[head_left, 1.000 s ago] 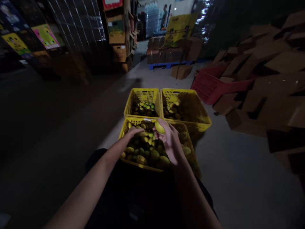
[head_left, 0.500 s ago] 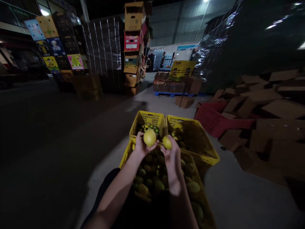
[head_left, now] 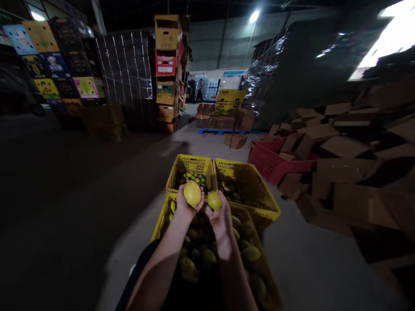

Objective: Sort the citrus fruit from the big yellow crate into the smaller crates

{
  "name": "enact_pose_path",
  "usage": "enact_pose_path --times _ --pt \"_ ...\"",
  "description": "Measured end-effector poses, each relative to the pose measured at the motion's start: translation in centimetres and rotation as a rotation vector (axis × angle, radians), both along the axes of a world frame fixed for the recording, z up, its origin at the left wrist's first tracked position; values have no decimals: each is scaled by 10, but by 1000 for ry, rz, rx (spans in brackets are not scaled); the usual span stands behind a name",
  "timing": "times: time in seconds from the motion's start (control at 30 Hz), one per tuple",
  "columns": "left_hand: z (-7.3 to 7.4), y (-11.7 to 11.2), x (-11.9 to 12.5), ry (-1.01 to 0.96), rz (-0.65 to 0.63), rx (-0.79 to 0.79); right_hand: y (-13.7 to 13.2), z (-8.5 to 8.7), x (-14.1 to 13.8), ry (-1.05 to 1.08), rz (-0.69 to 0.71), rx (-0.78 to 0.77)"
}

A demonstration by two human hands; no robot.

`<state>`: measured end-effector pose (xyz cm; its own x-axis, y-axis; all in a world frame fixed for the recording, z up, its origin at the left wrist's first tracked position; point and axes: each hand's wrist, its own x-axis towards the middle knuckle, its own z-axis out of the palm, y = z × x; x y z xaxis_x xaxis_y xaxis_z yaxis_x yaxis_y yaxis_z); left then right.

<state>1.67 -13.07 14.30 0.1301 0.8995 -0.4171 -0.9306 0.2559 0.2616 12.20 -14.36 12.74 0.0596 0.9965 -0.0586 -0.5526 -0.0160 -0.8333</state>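
Note:
My left hand point(head_left: 184, 211) is closed around a large yellow lemon point(head_left: 192, 193). A smaller yellow lemon point(head_left: 214, 201) sits in the fingers of my right hand point(head_left: 223, 219), close beside the first. Both hands are above a near yellow crate point(head_left: 266, 263) that holds many green and yellowish fruits point(head_left: 251, 253). Just beyond my left hand stands a back-left yellow crate point(head_left: 194, 163) with small green and yellow fruits in its bottom. The back-right yellow crate point(head_left: 256, 183) has a few fruits, mostly in shadow.
A red plastic crate point(head_left: 275, 166) and a heap of cardboard boxes point(head_left: 343, 147) lie to the right. Ahead are a blue pallet point(head_left: 215, 131) with boxes and a tall carton stack point(head_left: 167, 69). Far back, a person point(head_left: 199, 90) is walking.
The view has turned a little to the right. My hands have come closer together, and the lemon in my right hand shows more fully. Both lemons are still held.

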Motion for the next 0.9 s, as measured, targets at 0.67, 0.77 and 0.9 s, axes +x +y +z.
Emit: enact_pose_path --times 0.67,0.77,0.9 --pt "-7 -2 -1 15 131 17 0 2 13 263 93 -29" --pt "-7 0 0 14 144 27 -1 5 14 185 174 -67" --pt "-5 0 0 -14 95 70 -2 9 10 113 213 -130"
